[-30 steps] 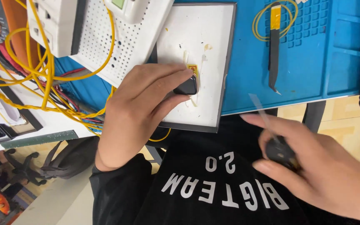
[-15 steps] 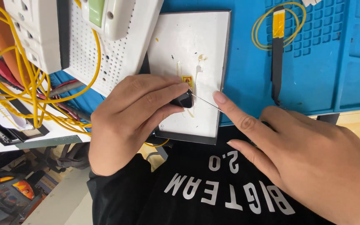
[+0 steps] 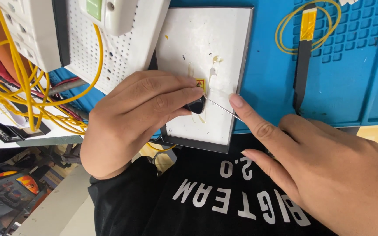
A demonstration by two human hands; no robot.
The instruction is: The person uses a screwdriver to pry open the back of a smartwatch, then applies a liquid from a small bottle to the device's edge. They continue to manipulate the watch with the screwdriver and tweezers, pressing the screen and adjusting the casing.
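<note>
My left hand (image 3: 141,118) pinches a small black part (image 3: 196,105) with a bit of yellow tape on it and presses it onto a white plate (image 3: 206,39) with a dark rim. My right hand (image 3: 320,166) comes in from the lower right, holding a thin metal tool (image 3: 222,107). Its index finger lies stretched along the shaft. The tool's tip touches the black part right at my left fingertips. The plate shows yellowish smears around the part. The tool's handle is hidden under my right hand.
The plate lies on a blue work mat (image 3: 351,78). On the mat are a black strip with yellow tape (image 3: 302,65) and a yellow cable loop (image 3: 285,30). A white perforated device (image 3: 114,48) and tangled yellow cables (image 3: 22,87) sit at the left.
My right hand has risen from the lower right and brought the tool's tip to the black part. My left hand has kept its hold on the part.
</note>
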